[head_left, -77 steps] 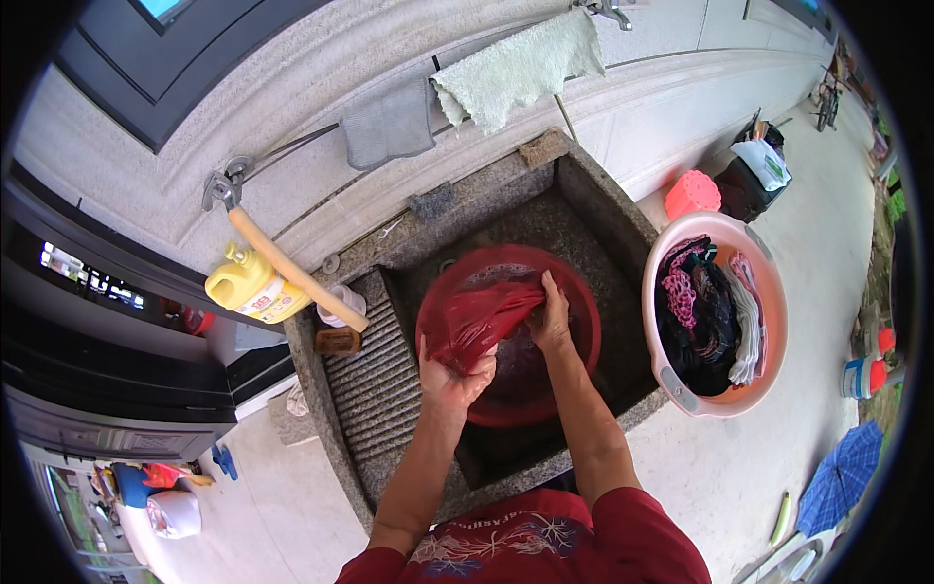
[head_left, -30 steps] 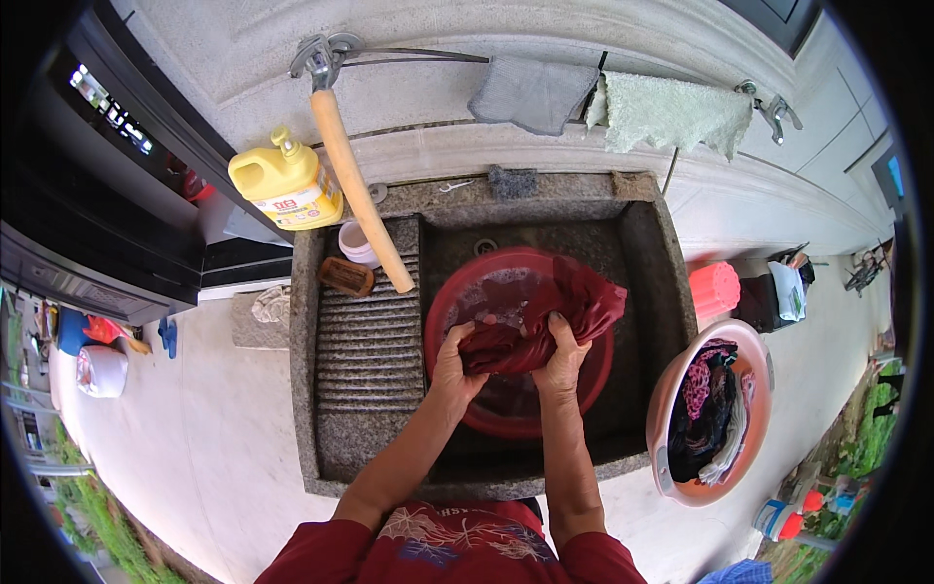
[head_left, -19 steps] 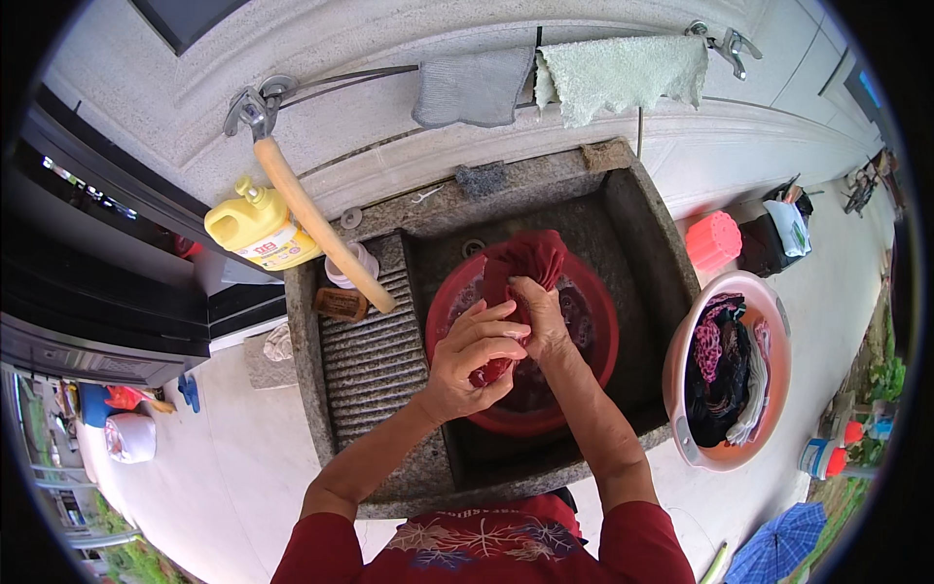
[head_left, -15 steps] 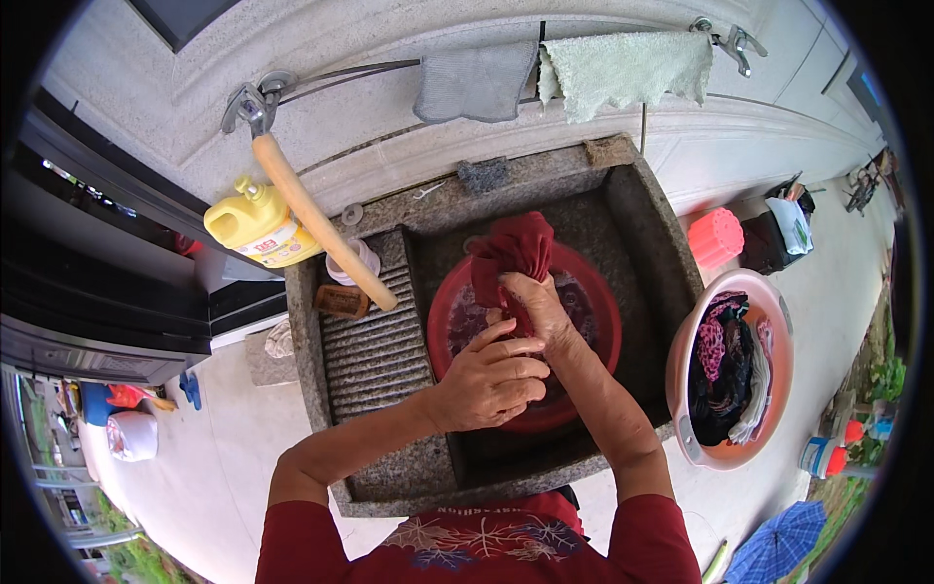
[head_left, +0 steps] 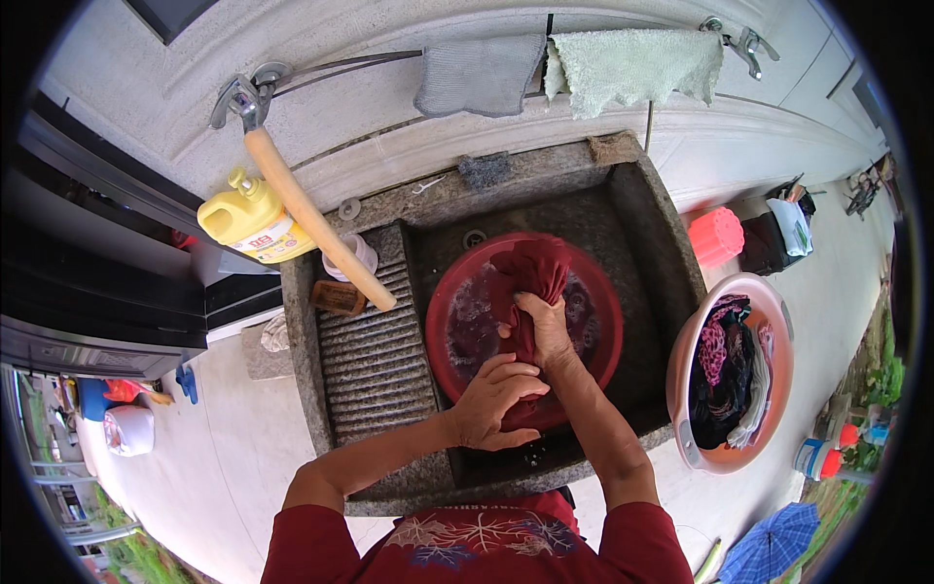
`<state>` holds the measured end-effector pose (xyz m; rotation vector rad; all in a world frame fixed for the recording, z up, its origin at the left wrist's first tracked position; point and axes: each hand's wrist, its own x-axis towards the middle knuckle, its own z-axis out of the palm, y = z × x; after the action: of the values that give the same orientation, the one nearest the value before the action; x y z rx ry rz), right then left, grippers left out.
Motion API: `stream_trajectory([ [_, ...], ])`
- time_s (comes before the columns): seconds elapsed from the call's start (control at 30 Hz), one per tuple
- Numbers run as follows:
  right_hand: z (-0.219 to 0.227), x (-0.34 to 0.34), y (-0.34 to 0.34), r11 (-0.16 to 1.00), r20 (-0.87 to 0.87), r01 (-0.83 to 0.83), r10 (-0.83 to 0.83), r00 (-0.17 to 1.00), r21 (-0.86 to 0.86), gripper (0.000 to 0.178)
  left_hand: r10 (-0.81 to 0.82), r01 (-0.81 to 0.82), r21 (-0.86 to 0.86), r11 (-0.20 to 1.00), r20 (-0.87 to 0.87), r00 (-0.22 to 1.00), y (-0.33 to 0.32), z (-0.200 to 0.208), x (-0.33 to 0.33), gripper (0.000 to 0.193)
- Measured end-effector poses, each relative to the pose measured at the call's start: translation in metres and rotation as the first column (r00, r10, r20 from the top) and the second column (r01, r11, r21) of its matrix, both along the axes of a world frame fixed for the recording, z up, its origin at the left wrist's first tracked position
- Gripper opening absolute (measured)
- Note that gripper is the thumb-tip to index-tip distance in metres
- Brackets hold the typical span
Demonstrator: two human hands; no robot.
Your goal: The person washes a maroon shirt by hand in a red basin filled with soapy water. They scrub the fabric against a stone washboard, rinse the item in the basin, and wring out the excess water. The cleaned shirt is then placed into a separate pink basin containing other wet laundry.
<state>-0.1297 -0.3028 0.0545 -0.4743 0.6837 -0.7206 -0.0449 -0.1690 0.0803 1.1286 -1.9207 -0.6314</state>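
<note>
A bunched dark red cloth garment (head_left: 530, 271) hangs over a red basin (head_left: 611, 326) of soapy water. My right hand (head_left: 545, 329) is closed around the middle of the cloth. Nearer to me, my left hand (head_left: 491, 401) has its fingers stretched and its thumb spread apart, beside the cloth's lower part; it seems to touch it, though the contact is partly hidden. The basin stands in a dark stone sink (head_left: 642, 253), right of its ribbed washboard (head_left: 365, 360).
A wooden-coloured pole (head_left: 316, 219) slants from the tap onto the washboard, by a yellow jug (head_left: 255, 224) and a brown soap dish (head_left: 339, 298). Right of the sink stands a pink tub (head_left: 781, 370) of clothes. Two cloths, grey (head_left: 482, 78) and pale green (head_left: 637, 68), hang behind.
My right hand and the cloth have come slightly nearer to me and lower over the basin. The left hand's thumb has spread away from its fingers. A sink drain now shows behind the basin.
</note>
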Motion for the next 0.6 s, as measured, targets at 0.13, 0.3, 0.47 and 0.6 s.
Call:
stream_trajectory([
  [0.13, -0.008, -0.003, 0.007, 0.980, 0.163, 0.081, -0.111, 0.980, 0.183, 0.019, 0.697, -0.366, 0.637, 0.678, -0.716, 0.045, -0.004, -0.006, -0.013, 0.050],
  [0.3, 0.000, -0.007, 0.010, 0.995, 0.202, 0.067, -0.081, 0.976, 0.074, 0.020, 0.736, 0.798, 0.377, 0.470, -0.667, -0.119, 0.016, -0.005, 0.009, 0.048],
  [0.47, 0.024, -0.003, 0.015, 0.997, 0.120, -0.043, 0.050, 0.991, -0.066, 0.026, 0.522, 0.459, 0.720, 0.521, -0.694, 0.496, 0.019, 0.006, 0.012, 0.092],
  [0.6, 0.030, 0.003, 0.019, 0.983, -0.083, -0.055, 0.041, 0.996, -0.177, 0.030, 0.391, -0.258, 0.468, 0.845, -0.212, 0.896, 0.023, -0.004, -0.005, 0.113],
])
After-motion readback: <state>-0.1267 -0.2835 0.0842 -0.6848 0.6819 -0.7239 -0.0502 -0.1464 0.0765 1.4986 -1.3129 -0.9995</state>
